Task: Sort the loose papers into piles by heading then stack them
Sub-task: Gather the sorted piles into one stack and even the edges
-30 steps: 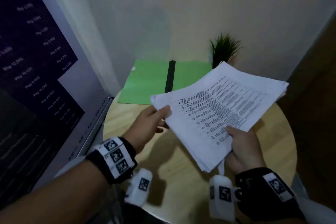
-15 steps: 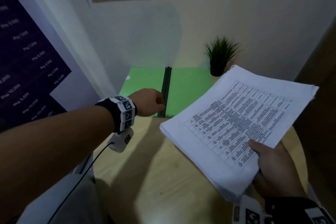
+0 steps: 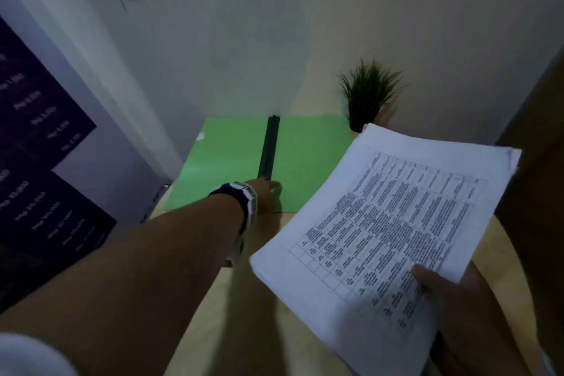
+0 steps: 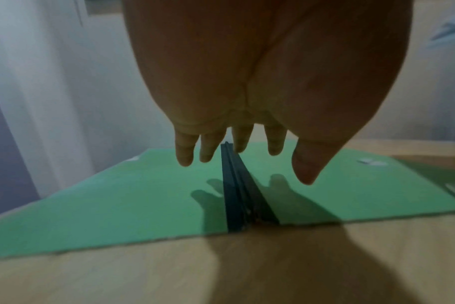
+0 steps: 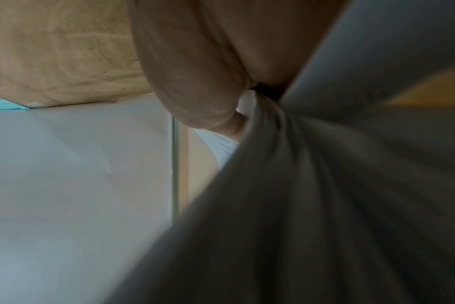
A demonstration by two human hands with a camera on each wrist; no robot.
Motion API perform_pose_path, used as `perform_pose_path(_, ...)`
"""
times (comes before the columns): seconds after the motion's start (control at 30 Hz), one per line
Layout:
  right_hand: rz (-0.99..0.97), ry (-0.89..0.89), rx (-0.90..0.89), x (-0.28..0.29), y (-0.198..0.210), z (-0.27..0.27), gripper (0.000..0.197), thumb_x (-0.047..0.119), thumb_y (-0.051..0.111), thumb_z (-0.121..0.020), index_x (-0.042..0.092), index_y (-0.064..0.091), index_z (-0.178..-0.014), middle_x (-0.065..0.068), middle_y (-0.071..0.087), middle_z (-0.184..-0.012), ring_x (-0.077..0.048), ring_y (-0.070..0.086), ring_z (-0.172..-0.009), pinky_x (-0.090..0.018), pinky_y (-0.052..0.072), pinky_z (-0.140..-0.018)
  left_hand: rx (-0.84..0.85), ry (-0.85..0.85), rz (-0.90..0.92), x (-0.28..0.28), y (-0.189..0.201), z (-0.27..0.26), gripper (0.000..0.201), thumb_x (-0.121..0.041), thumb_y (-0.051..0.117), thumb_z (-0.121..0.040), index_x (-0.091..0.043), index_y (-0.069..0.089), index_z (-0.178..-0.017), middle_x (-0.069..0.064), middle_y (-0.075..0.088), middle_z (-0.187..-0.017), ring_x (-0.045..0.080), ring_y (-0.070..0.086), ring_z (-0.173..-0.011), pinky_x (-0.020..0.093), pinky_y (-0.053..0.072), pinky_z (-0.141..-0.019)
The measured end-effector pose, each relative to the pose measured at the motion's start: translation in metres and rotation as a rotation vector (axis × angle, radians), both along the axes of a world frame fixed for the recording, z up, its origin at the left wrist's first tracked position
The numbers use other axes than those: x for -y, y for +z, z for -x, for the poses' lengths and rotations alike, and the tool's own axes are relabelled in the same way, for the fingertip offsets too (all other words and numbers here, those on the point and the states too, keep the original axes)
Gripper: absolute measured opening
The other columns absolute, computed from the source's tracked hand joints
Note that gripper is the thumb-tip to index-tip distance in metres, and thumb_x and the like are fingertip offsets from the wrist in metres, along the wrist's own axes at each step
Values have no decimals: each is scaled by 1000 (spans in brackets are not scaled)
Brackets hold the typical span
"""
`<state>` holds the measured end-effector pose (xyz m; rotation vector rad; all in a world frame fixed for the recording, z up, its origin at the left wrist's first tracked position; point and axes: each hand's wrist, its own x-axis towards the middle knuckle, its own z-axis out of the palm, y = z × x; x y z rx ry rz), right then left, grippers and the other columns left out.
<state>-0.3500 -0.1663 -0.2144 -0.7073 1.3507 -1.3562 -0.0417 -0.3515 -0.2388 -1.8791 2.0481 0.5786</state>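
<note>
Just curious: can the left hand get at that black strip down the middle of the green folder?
Probably yes. The left hand hovers open just above the black spine strip of the green folder, with nothing between them.

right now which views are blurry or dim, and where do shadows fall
Head view: dim, the papers smeared near the right hand, print unreadable. Left wrist view: soft, the left hand casting a finger shadow on the green folder. Right wrist view: mostly blurred paper underside.

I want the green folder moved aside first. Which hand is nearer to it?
Left. The left hand hovers open over the folder at its near edge; the right hand is off to the side, gripping the papers.
</note>
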Motion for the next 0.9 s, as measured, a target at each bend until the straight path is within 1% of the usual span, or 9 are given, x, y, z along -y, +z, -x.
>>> perform_pose_path(0.13, -21, 34, 22, -7, 6, 1, 54, -13, 52, -95, 19, 61, -137, -3, 73, -124, -29, 69, -111, -54, 53, -99, 54, -32, -11, -36, -7, -7, 48, -40, 57, -95, -24, 49, -140, 16, 39, -153, 39, 57, -126, 49, 50, -101)
perform_pose_path(0.23, -16, 69, 41, -11, 9, -4, 49, -11, 49, -97, 18, 63, -134, -6, 74, -123, -33, 70, -112, -57, 52, -99, 54, -86, -22, -76, 0, -12, 52, -42, 55, -94, -35, 48, -145, 8, 35, -163, 33, 55, -133, 43, 48, -104)
perform_pose_path(0.3, -28, 93, 55, -12, 9, -7, 47, -11, 48, -99, 18, 63, -133, -7, 74, -123, -33, 71, -111, -56, 53, -98, 51, -138, -56, -107, 10, -16, 45, -41, 56, -92, -36, 57, -137, 4, 56, -147, 27, 61, -126, 34, 49, -96)
perform_pose_path(0.37, -44, 112, 46, -14, 11, -9, 45, -10, 50, -99, 20, 64, -129, -5, 75, -121, -30, 73, -106, -54, 55, -95, 29, -175, -93, -136, 19, -18, 32, -32, 59, -89, -26, 70, -119, 6, 74, -115, 28, 69, -102, 31, 53, -83)
perform_pose_path(0.47, -50, 185, 58, -20, 10, -11, 45, -11, 49, -99, 20, 64, -129, 1, 78, -112, -23, 76, -98, -40, 64, -80, -92, -71, -88, -171, 23, -31, 30, -26, 53, -95, -28, 76, -115, 4, 76, -111, 22, 68, -90, 32, 54, -83)
perform_pose_path(0.57, -82, 245, 88, -30, 8, -19, 48, -12, 47, -99, 17, 61, -135, -6, 75, -122, -29, 74, -107, -42, 62, -84, -116, 58, 45, -191, 13, -56, 39, -33, 58, -95, -35, 62, -134, -1, 62, -140, 24, 62, -119, 38, 51, -99)
perform_pose_path(0.67, -131, 304, 113, -39, 6, -26, 49, -12, 46, -99, 15, 59, -138, -10, 72, -127, -33, 72, -110, -46, 61, -85, -75, 120, -23, -211, -3, -71, 62, -43, 63, -93, -42, 40, -150, -3, 34, -162, 33, 42, -142, 51, 41, -113)
perform_pose_path(0.8, -210, 396, 156, -56, 6, -34, 45, -14, 43, -98, 15, 64, -125, -11, 78, -110, -33, 77, -92, -41, 64, -63, -19, 109, -93, -232, -19, -73, 70, -44, 59, -93, -48, 24, -154, -7, 13, -168, 41, 20, -150, 62, 35, -113)
perform_pose_path(0.9, -258, 407, 158, -71, -3, -38, 45, -18, 41, -97, 14, 65, -119, -12, 79, -103, -33, 78, -85, -39, 62, -58, 0, 140, -64, -228, -18, -71, 65, -49, 58, -94, -48, 27, -150, -7, 24, -161, 41, 26, -146, 63, 40, -109)
